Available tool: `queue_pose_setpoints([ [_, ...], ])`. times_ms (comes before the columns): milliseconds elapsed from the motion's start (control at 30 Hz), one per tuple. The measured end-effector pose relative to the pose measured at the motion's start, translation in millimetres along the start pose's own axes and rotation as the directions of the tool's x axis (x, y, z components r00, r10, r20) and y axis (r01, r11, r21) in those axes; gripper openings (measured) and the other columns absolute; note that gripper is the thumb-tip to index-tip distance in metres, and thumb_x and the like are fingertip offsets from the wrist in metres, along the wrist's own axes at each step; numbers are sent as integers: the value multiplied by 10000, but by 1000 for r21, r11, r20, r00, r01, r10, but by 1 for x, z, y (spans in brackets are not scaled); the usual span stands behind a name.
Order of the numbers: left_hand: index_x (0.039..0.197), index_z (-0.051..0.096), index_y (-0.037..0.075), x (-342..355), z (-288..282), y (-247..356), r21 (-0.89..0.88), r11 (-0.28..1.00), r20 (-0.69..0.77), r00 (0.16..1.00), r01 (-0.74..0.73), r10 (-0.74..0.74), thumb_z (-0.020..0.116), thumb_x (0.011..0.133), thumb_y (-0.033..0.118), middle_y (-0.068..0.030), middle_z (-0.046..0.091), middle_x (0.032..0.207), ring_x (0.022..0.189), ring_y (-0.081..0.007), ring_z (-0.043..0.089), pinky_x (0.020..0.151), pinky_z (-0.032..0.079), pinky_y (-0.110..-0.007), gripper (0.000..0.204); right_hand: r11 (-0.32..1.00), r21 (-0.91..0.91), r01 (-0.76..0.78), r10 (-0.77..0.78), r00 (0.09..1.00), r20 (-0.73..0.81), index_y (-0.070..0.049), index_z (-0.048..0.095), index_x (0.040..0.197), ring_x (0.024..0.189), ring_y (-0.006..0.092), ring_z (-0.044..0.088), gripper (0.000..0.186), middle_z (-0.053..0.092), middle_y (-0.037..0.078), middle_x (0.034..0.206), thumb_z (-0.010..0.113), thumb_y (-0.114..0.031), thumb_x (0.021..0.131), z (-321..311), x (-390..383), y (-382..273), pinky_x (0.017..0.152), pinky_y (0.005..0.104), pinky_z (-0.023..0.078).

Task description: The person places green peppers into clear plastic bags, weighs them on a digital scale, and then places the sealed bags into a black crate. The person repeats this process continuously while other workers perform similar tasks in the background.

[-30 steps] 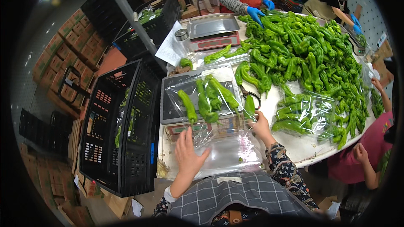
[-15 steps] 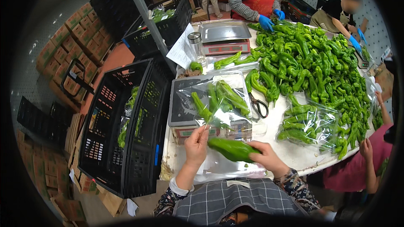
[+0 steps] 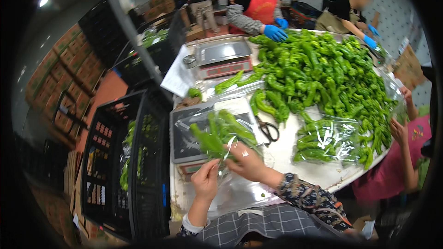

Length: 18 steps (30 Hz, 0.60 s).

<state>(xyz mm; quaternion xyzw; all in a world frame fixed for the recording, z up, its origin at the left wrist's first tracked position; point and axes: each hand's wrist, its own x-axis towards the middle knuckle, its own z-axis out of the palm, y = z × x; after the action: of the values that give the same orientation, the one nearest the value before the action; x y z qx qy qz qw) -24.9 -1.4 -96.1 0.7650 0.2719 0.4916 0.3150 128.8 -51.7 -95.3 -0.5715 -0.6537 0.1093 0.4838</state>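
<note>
A clear plastic bag [image 3: 240, 124] with several long green peppers inside lies over the dark-topped scale [image 3: 182, 136] in front of me. My left hand [image 3: 205, 180] pinches the near edge of the bag's mouth between thumb and fingers. My right hand [image 3: 249, 160] is at the bag's opening, fingers curled on the end of a green pepper [image 3: 207, 142] that lies among the others; the plastic and glare partly hide the fingertips. To the right, a filled clear bag of green peppers [image 3: 318, 150] rests on the white table [image 3: 277, 175].
A large heap of green peppers [image 3: 323, 74] covers the table's right side. Black-handled scissors [image 3: 268, 133] lie beside the scale. Behind stands a second scale [image 3: 224, 53]. Black crates [image 3: 138, 166] stand to the left. Co-workers with blue gloves [image 3: 275, 33] work across the table.
My right hand has moved forward and left, carrying the green pepper from in front of the bag into its mouth. My left hand keeps its pinch on the bag. The view has shifted.
</note>
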Motion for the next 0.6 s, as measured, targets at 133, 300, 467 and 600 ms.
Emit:
queue_pose_setpoints([
  [133,889,634,0,-6,-1,1,111,992,32,998,-57,54,593,811,56,-76,617,679,571,-99,546,532,423,-219,103,871,-435,228,-250,968,7,16,442,1155,952,338,510,536,516,187,1049,675,-149,701,32,35,62,812,382,426],
  [300,874,635,-2,-8,-7,-9,-77,972,-7,975,220,-221,598,814,70,-45,582,641,543,-74,502,509,392,-202,101,969,244,-30,-103,853,512,9,517,1127,1037,295,516,403,531,183,1118,637,-163,782,-48,18,7,878,354,413],
  [467,880,637,-2,-7,-4,-9,65,998,0,1000,16,-16,610,807,78,-35,574,624,535,-70,497,495,379,-197,111,661,580,-477,260,870,419,-9,634,964,801,162,613,208,647,86,888,583,-158,828,-115,15,80,735,267,488],
  [600,889,639,3,-2,-5,-1,145,988,0,999,-47,48,621,800,82,-31,572,614,523,-70,496,487,382,-200,121,605,-537,-587,670,740,-54,-161,313,1331,1265,343,258,751,243,164,1394,689,-259,688,-104,11,200,979,460,301],
])
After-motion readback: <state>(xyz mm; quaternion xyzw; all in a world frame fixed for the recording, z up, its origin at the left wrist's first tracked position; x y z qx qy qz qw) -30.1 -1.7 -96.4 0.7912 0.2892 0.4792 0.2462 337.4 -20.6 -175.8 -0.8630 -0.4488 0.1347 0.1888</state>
